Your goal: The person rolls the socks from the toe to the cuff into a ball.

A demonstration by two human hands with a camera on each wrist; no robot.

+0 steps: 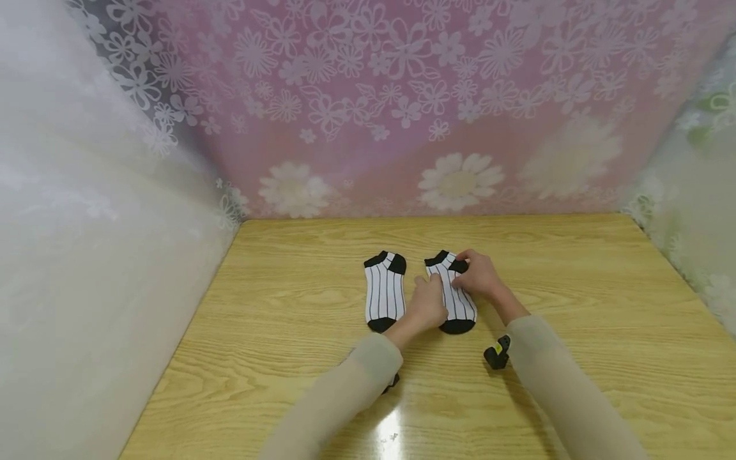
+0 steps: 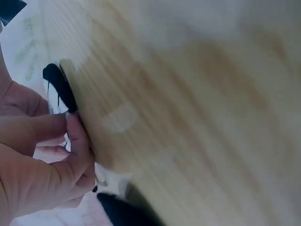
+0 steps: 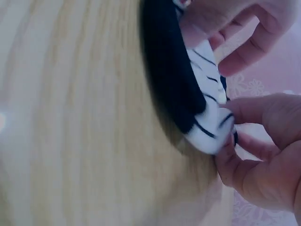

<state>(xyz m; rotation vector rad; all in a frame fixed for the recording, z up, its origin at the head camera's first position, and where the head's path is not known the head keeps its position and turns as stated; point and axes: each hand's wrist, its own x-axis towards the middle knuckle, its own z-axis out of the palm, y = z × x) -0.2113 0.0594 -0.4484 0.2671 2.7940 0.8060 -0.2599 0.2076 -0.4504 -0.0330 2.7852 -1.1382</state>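
Observation:
Two white ankle socks with thin black stripes and black toes, heels and cuffs lie side by side on the wooden table. My left hand [image 1: 428, 303] is at the near left edge of the right-hand sock [image 1: 454, 297], thumb and finger pinching its side. On that sock's other side my right hand [image 1: 480, 275] pinches the edge close to the black heel. A small fold of striped fabric [image 3: 225, 125] stands up between the right fingers in the right wrist view. The left-hand sock [image 1: 384, 291] lies flat beside my left hand, untouched, its toe partly behind the wrist.
The wooden table [image 1: 287, 287] meets a pink flowered backdrop [image 1: 356, 128] at its far edge. Pale curtains stand at the left [image 1: 115, 223] and right. A small black device [image 1: 497, 352] with a yellow mark shows beside the right sleeve; a dark piece [image 1: 392, 383] shows under the left sleeve.

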